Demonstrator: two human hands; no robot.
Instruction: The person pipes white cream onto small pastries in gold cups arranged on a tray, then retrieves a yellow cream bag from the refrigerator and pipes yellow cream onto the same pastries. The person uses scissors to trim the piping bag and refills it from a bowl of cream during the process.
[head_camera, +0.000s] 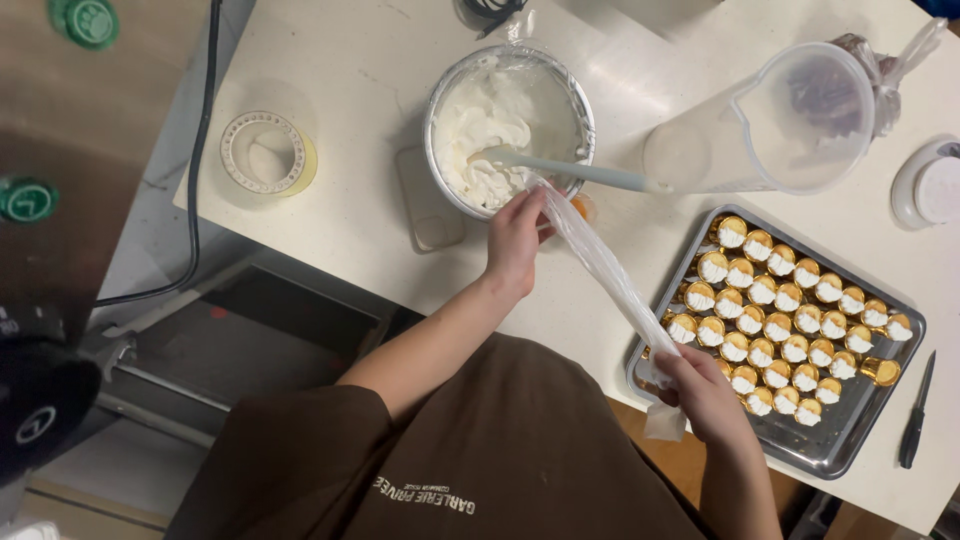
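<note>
- The left hand (515, 240) has its fingers pinched together on the upper end of a long clear plastic piping bag (600, 270), right at the rim of the bowl.
- The right hand (705, 395) has its fingers curled and clamped on the bag's lower end, at about 4 o'clock from the left hand; the bag is stretched taut between the two hands and looks flat and nearly empty.
- Just at 12 o'clock of the left hand sits a round metal mixing bowl (445, 85) with whipped white cream in it, and a pale grey-blue spatula (590, 172) lies in the cream with its handle pointing toward 3 o'clock.
- At 1 o'clock from the right hand lies a rectangular stainless steel tray (850, 440) carrying rows of small gold foil cups (790, 320), most of them topped with white cream; one cup near the tray's right edge lies on its side and shows no cream.
- Judging from this, nearly all cups are filled, little topping seems left, and cream remains in the bowl.
- Further out: a clear plastic measuring jug (780, 125) tipped on its side at 2 o'clock of the bowl, a small round glass jar (265, 152) at 9 o'clock of it, and a black-handled knife (915, 415) at 3 o'clock of the tray, all on the white worktop (350, 60).
</note>
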